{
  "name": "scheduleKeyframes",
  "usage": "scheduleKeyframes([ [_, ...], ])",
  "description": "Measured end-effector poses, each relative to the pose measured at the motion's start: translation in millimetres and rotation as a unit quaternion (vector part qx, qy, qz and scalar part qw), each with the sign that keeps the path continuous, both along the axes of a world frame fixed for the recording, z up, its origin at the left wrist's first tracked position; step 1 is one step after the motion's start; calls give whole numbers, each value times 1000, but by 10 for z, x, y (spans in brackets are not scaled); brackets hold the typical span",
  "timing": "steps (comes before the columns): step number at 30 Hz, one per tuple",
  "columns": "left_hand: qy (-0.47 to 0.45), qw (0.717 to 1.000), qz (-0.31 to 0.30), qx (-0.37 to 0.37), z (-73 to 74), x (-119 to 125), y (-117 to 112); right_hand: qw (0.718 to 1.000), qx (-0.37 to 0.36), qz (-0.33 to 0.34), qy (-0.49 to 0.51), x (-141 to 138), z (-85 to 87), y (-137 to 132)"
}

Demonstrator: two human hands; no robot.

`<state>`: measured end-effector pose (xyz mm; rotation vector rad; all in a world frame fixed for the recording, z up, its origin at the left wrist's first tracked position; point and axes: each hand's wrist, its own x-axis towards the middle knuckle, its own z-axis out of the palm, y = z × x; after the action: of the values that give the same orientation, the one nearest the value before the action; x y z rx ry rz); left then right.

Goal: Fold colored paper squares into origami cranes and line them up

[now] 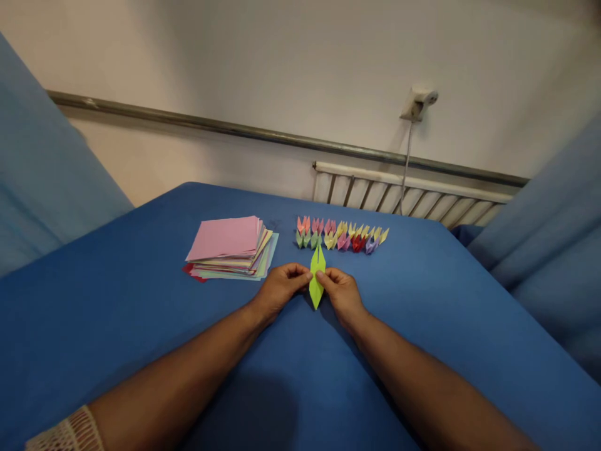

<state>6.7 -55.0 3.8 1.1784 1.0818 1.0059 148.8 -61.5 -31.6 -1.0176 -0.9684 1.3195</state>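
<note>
Nearest me, in the lower left corner, is the lacy edge of my sleeve (68, 432); my forearms run up from both bottom corners toward the middle. My left hand (279, 288) has the left edge of the green paper (316, 290) pinched, and my right hand (345, 297) grips the right side, thumb on top. Can't tell what the fingertips underneath are doing. The paper's just right of centre in the frame, a long thin diamond with a slit from its far tip toward the middle.

My two cents on this bit: pinch lightly with both thumbs level, so neither side gets tugged. Check the slit sits dead centre and the long edges match before pressing anything, then run a thumbnail along each crease. Thin points like these probably crumple if you squeeze the tips, so I'd work from the middle.

Left of centre on the blue cover (117, 294) is my stack (225, 241) of coloured sheets, pink on top, a bit skewed. Right past the green tip, two rows of folded figures (344, 240). Behind those, the radiator (366, 188), then the socket (417, 103) on the wall, upper right.
</note>
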Motion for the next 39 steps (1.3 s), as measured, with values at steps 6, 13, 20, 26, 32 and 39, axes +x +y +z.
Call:
scheduleKeyframes([
  [6, -10, 1000, 7, -5, 0, -11, 17, 1000, 12, 16, -11, 11, -10, 10],
  [13, -33, 999, 0, -10, 18, 15, 0, 1000, 13, -6, 1, 23, 37, -1],
  [20, -33, 999, 25, -9, 19, 31, -3, 1000, 11, 7, -9, 15, 43, -14],
  [26, -53, 998, 20, -20, -8, 28, 11, 999, 29, -1, -36, 18, -12, 14],
  [32, -35, 999, 35, 0, 8, 29, 7, 999, 43, 14, -30, 10, -50, 23],
  [39, -30, 999, 17, -5, 25, 15, 4, 999, 29, 40, -3, 26, 39, -3],
])
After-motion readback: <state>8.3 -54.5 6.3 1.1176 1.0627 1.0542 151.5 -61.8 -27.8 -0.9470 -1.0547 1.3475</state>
